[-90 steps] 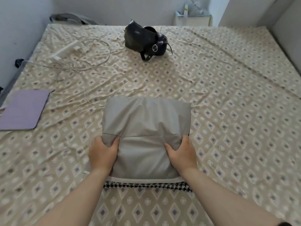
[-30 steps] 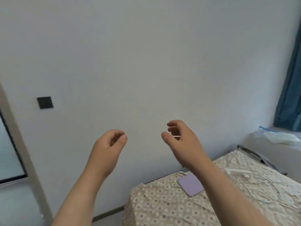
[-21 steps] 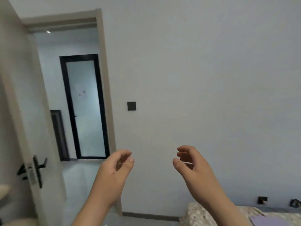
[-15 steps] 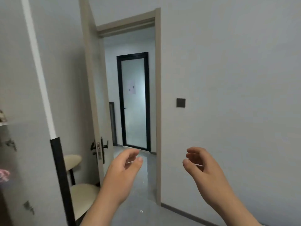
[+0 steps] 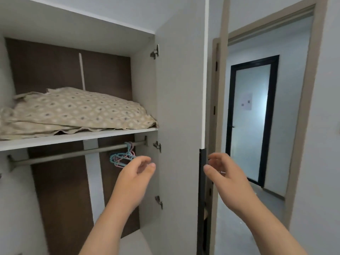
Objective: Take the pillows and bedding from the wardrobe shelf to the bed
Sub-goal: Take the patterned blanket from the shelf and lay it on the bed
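Fingers first: the left hand (image 5: 135, 173) has its fingers (image 5: 145, 161) loosely curled, thumb apart, nothing in them. The right hand (image 5: 225, 172) is the same — fingers (image 5: 214, 159) half bent, spread from the thumb, empty. Both hands are raised in front of the open wardrobe, below shelf level and touching nothing; the left is in front of the hanging space, the right in front of the edge of the open wardrobe door (image 5: 181, 107).

The task's thing is the patterned pillow (image 5: 79, 109), lying flat on the wardrobe shelf (image 5: 73, 138), its right corner reaching the shelf's right end. Under it a layer of matching bedding (image 5: 27, 128) shows, rumpled, its front edge just over the shelf lip. How many pieces are in the pile I cannot tell; the left part runs out of view.

Handling, as a guess: soft, light and floppy, it will sag if pinched at one corner, and the loose cover may slide over the filling. Best taken with both hands wide apart, palms under the front edge at left and right — scooping the lower layer along with it or leaving it for another trip.

Below the shelf: a hanging rail (image 5: 73, 153) with only a few plastic hangers (image 5: 122, 157), blue and pink, bunched near its right end.
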{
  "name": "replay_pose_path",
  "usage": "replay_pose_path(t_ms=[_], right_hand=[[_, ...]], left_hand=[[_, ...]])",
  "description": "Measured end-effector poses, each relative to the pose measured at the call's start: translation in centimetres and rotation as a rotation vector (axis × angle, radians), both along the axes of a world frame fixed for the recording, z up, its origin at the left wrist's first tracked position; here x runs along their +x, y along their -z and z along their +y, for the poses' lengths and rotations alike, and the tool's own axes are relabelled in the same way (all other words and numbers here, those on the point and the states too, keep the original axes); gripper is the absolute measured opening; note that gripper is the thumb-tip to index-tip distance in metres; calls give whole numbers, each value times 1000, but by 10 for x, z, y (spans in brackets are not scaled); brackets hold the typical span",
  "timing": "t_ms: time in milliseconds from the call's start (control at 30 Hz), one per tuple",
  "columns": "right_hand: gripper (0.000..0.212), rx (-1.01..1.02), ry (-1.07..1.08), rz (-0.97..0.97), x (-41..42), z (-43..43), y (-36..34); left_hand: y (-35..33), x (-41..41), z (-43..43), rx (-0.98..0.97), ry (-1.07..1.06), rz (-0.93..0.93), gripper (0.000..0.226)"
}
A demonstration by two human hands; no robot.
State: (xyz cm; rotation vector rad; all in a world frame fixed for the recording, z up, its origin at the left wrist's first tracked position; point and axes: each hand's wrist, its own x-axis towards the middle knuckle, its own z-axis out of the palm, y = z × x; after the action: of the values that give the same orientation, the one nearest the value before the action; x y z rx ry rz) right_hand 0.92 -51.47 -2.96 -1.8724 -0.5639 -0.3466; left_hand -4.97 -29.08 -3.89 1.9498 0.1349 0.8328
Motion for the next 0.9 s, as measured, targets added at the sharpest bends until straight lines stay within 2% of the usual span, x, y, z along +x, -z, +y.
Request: replay_pose_path(t_ms=[133, 233, 400, 567, 900], right_hand=[[33, -34, -93, -23, 7, 57, 0], [29, -17, -167, -9, 16, 91, 1], [23, -7, -305, -12, 44, 144, 13], [27, 88, -425, 33, 88, 178, 23], [26, 91, -510, 47, 185, 245, 2]], left_hand=[[2, -23, 44, 55, -144, 28, 15], [4, -33, 69, 46, -230, 45, 17], [10, -37, 111, 79, -410, 94, 29], [10, -19, 142, 102, -492, 108, 24], [-7, 43, 201, 75, -586, 76, 17]])
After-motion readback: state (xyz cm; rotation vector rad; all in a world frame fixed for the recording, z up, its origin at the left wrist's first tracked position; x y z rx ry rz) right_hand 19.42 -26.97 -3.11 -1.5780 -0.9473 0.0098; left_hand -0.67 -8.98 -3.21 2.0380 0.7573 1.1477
